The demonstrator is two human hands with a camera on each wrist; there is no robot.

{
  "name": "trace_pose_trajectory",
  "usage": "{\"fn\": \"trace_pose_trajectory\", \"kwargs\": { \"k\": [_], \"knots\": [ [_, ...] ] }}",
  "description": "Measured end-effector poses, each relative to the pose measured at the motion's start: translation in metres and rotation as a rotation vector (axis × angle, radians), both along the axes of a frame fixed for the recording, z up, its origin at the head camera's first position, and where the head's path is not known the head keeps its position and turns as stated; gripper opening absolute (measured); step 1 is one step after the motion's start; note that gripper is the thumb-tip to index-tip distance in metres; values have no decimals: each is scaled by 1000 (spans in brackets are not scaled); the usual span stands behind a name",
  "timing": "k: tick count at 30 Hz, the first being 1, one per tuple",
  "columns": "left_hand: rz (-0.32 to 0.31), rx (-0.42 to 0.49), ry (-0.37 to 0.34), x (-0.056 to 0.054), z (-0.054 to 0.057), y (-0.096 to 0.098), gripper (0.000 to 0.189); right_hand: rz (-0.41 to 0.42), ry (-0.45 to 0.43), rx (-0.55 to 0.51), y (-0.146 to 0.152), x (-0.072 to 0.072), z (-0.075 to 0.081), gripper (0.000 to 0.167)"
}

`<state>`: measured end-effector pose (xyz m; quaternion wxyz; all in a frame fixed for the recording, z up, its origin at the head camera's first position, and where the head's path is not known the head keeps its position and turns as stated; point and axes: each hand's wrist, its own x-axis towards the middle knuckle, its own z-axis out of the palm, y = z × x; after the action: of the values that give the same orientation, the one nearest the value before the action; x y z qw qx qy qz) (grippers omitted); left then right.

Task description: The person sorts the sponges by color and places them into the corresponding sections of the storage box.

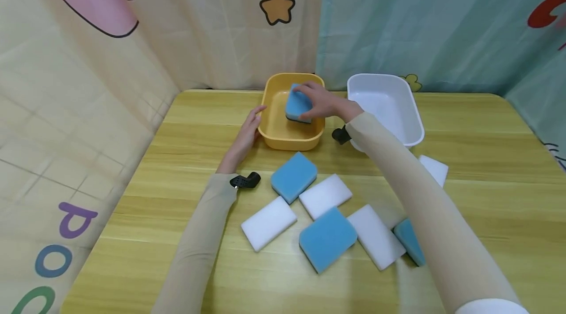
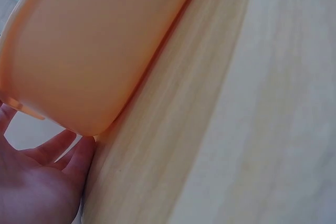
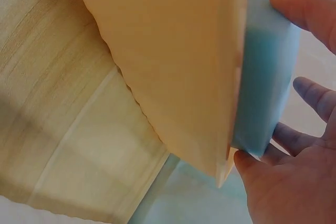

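Near the far edge of the surface (image 1: 477,166), the right hand (image 1: 323,101) pinches a blue sponge (image 1: 295,103), its long axis toward that edge, over the yellow bin (image 1: 276,128); the left hand (image 1: 245,137) touches the bin, fingers spread.

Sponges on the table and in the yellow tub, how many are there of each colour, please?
Blue sponges: 4, counting the one in the right hand
White sponges: 4
Total: 8 in view
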<state>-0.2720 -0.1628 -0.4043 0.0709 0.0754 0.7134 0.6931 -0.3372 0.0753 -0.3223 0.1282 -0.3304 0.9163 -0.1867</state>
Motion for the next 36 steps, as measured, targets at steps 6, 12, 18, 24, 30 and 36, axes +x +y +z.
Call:
{"fn": "trace_pose_trajectory", "kwargs": {
  "k": [6, 12, 18, 24, 30, 36],
  "knots": [
    [0, 9, 4, -1, -1, -1, 44, -8, 33, -23, -1, -5, -5, 68],
    [3, 31, 14, -2, -2, 2, 43, -6, 64, -76, 2, -6, -7, 57],
    [2, 35, 21, -3, -2, 2, 43, 11, 72, -92, 7, -4, -4, 55],
    [3, 33, 6, -3, -3, 1, 43, 32, 75, -116, 11, -1, -6, 55],
    [-10, 27, -5, -2, -3, 1, 45, 46, 96, -141, 13, 3, -7, 55],
    [-16, 50, 2, -2, -2, 0, 46, 51, 116, -161, 15, 5, -6, 55]
  ]
}}
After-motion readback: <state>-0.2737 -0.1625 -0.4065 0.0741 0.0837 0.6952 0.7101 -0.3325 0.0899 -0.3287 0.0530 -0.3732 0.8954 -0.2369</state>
